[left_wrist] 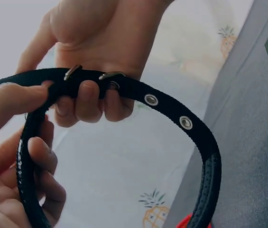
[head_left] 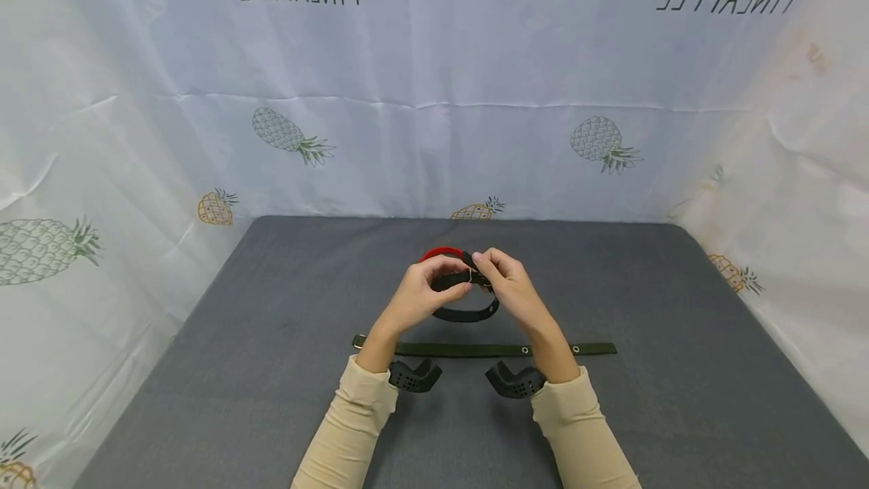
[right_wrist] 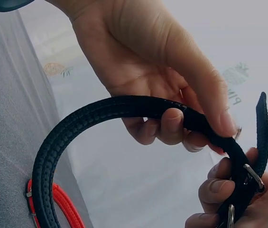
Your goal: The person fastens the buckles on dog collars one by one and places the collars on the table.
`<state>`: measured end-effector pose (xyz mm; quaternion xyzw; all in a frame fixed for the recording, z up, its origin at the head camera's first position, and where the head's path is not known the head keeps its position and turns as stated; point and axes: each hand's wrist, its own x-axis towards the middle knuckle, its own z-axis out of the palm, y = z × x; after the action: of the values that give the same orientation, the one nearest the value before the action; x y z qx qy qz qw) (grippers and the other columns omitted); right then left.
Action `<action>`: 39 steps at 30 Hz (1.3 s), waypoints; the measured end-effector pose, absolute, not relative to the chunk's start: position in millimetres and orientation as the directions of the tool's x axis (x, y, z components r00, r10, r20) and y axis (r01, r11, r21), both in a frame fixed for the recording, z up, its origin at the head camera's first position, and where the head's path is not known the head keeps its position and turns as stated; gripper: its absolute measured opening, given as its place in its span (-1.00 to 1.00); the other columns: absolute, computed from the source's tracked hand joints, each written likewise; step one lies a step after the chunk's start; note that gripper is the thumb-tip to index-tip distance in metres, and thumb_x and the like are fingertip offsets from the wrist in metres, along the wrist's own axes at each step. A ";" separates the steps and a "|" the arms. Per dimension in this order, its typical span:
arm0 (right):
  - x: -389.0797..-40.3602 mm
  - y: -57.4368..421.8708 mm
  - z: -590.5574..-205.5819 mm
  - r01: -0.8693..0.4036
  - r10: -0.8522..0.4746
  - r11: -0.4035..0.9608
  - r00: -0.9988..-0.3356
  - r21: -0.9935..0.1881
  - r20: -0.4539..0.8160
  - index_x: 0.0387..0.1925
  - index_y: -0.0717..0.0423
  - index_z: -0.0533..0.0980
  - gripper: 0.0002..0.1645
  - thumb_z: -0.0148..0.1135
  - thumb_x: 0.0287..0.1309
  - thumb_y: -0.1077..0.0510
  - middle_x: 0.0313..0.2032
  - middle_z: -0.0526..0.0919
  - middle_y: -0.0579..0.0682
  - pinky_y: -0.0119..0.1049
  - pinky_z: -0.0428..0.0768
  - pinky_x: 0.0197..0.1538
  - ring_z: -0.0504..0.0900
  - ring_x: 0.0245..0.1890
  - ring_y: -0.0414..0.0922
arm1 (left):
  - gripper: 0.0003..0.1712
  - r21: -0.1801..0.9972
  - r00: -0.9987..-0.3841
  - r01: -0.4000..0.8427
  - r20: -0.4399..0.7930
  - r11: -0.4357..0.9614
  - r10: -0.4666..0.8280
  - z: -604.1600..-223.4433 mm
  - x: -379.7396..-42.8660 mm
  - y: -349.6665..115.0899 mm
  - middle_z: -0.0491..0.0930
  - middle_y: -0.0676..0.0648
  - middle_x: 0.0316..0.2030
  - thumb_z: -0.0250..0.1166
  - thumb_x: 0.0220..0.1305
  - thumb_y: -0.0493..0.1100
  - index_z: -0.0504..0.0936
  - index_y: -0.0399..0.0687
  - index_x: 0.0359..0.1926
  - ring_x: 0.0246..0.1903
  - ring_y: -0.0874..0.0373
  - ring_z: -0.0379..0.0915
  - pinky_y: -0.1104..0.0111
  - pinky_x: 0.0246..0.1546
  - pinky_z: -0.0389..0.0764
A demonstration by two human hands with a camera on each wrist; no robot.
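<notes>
1. Fingers of the left hand (head_left: 417,294) curl round the black strap (head_left: 465,315) beside its buckle (right_wrist: 254,178); the right hand (head_left: 519,294) grips it too, thumb pressing.
2. Black strap hangs looped between both hands, above the bench (head_left: 271,398).
3. Left wrist view reveals metal eyelets (left_wrist: 151,99), hard to see from the head; right wrist view shows stitched padding.
4. Only the head view shows the green strap's (head_left: 462,351) full span, crossing beneath the forearms; the red strap (head_left: 443,251) is partly hidden there.

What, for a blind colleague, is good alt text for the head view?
A person's left hand and right hand hold a looped black buckled collar above a gray table. A partly hidden red strap shows beyond it and a green eyelet strap lies nearer the person.
</notes>
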<state>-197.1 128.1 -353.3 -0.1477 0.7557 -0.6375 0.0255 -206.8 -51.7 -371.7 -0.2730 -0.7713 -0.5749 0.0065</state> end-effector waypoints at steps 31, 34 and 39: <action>-195.1 129.7 -355.9 -0.330 -0.271 -0.067 -0.902 -0.942 0.335 -0.55 -0.02 0.38 -0.69 0.09 0.32 0.28 -0.44 0.56 -0.27 -0.44 0.49 -0.30 0.50 -0.48 -0.32 | -0.73 0.852 -0.809 0.511 0.433 0.111 0.398 -370.6 -205.4 -53.4 0.62 -0.28 -0.10 0.27 0.26 -0.32 0.60 -0.28 -0.01 -0.25 0.36 0.54 0.48 -0.20 0.61; -195.4 130.7 -355.9 -0.316 -0.294 -0.051 -0.902 -0.947 0.317 -0.51 -0.01 0.37 -0.73 0.11 0.31 0.27 -0.52 0.50 -0.24 -0.43 0.45 -0.35 0.45 -0.52 -0.32 | -0.70 0.848 -0.802 0.513 0.421 0.129 0.424 -369.1 -204.5 -55.9 0.62 -0.27 -0.09 0.28 0.26 -0.31 0.60 -0.26 0.02 -0.21 0.25 0.57 0.46 -0.17 0.62; -197.7 135.8 -355.2 -0.218 -0.349 -0.005 -0.914 -0.976 0.205 -0.27 0.07 0.42 -0.91 0.07 0.38 0.14 -0.51 0.50 -0.22 -0.41 0.47 -0.35 0.43 -0.52 -0.28 | -0.67 0.860 -0.805 0.493 0.393 0.131 0.444 -367.9 -204.7 -59.0 0.62 -0.28 -0.07 0.26 0.28 -0.27 0.59 -0.24 0.06 -0.19 0.12 0.58 0.44 -0.17 0.61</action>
<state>-197.7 135.8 -355.2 -0.2013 0.7038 -0.6796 0.0484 -204.7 -59.0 -367.9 -0.3116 -0.7518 -0.5807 0.0210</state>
